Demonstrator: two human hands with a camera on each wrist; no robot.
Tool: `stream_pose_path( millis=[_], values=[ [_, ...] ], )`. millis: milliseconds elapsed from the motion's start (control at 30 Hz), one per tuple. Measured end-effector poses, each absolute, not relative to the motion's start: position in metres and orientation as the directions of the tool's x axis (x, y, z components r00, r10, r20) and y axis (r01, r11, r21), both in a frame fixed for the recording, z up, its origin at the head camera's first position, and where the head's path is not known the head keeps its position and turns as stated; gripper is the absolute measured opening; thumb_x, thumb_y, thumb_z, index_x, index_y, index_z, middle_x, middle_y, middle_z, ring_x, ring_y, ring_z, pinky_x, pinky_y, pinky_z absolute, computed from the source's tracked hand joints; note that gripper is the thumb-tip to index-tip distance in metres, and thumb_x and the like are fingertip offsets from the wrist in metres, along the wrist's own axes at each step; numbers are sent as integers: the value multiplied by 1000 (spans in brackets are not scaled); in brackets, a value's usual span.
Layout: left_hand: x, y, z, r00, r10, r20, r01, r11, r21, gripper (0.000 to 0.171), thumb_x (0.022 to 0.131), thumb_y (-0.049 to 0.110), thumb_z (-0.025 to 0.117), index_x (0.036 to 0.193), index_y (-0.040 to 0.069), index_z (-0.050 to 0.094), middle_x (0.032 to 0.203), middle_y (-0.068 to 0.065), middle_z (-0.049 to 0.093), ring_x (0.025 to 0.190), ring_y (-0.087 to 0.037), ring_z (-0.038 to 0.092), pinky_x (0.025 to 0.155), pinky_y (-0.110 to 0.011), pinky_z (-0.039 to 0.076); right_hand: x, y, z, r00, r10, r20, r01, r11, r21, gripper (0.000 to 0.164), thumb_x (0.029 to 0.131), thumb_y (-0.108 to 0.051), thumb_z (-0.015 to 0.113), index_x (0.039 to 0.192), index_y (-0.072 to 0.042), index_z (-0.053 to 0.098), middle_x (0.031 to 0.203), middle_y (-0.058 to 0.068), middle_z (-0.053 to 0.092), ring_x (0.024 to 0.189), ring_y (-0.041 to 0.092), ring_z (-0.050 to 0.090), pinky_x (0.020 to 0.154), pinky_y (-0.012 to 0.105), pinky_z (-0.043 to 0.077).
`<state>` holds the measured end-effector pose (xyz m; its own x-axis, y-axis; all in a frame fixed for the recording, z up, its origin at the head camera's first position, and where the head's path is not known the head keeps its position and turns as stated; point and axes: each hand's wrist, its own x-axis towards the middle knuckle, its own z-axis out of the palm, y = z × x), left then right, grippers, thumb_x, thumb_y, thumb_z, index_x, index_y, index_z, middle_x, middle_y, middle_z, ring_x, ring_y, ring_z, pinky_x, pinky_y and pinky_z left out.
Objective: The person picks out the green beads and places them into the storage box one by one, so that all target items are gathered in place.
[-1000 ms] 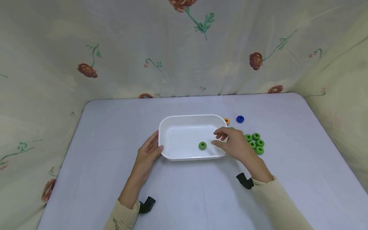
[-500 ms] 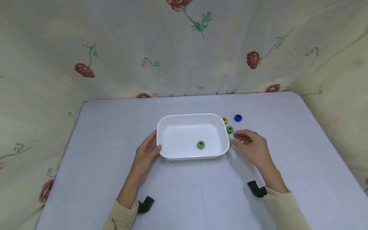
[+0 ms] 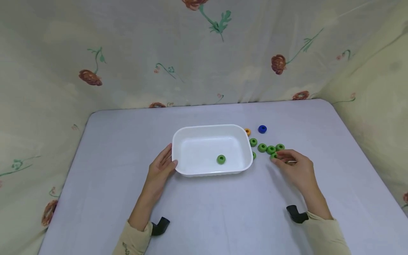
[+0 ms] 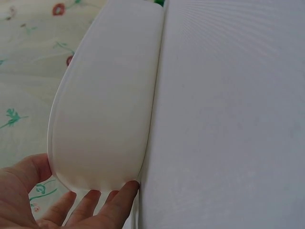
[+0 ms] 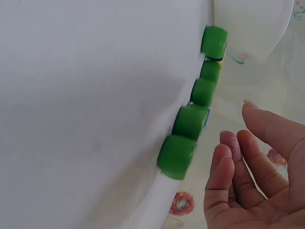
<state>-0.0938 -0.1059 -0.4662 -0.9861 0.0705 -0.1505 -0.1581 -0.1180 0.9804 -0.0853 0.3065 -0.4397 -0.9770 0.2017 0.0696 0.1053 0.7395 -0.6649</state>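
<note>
Hung across the far side, left and right: flowered cloth [image 3: 127, 67]. Before it, worktop [image 3: 210, 212] under a pale cover. Set upright near the middle of the worktop: white tray [image 3: 199, 148], longer from left to right. Inside it: one loose green ring [image 3: 221, 159], right of centre and toward the near wall; rest of the tray floor bare.

At the tray's left end, left hand [image 3: 160, 173]: grip grasping the tray, thumb at the rim, fingers against the outer wall. Best done lightly, to avoid tilting the floor and sliding the loose ring.

Right of the tray, right hand [image 3: 298, 171]: grip released, thumb and fingertips parted, nothing between them in the right wrist view. Close beside a near green ring [image 3: 273, 156]; cannot tell whether touching.

Step in hand, as judged: picking up one green ring. Pinch across the outer sides, lift straight up, avoid nudging neighbours, clear the tray's right wall.

Outside the tray: further green rings [image 3: 262, 147] strung out rightward, one partly hidden by the rim. By the far right corner, partly hidden: orange ring [image 3: 247, 131]. Right of that, apart: blue ring [image 3: 262, 129].
</note>
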Motion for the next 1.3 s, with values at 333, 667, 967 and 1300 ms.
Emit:
stream_pose_path(
  millis=[333, 667, 967, 1300],
  values=[
    [-93, -106, -466, -985, 71, -155, -163, -117, 980, 65, 97, 5, 63, 156, 17, 38, 160, -6, 40, 146, -20, 43, 104, -13, 48, -77, 330, -448, -967, 251, 41, 166, 744, -647, 36, 90, -31, 77, 116, -7, 72, 107, 14, 75, 76, -18, 48, 65, 6, 44],
    [-95, -106, -467, -983, 70, -172, -179, -115, 977, 65, 97, 5, 63, 156, 17, 37, 160, -7, 39, 146, -20, 44, 104, -14, 49, -73, 339, -451, -962, 272, 20, 200, 754, -626, 35, 90, -23, 75, 118, -3, 71, 108, 19, 73, 75, -16, 46, 62, 9, 45],
    [-95, -106, -466, -984, 70, -161, -169, -126, 977, 64, 97, 5, 63, 155, 17, 38, 160, -6, 40, 146, -20, 44, 103, -12, 50, -75, 340, -456, -966, 256, -12, 206, 746, -634, 39, 88, -23, 78, 120, -4, 69, 107, 18, 72, 76, -11, 49, 63, 10, 46],
    [-94, -106, -466, -984, 80, -158, -167, -128, 978, 64, 98, 5, 63, 156, 16, 37, 160, -7, 39, 146, -21, 43, 103, -12, 50, -75, 340, -460, -961, 270, -59, 247, 741, -625, 41, 87, -23, 79, 122, -4, 68, 105, 17, 71, 79, 5, 57, 60, 12, 47]
  ],
)
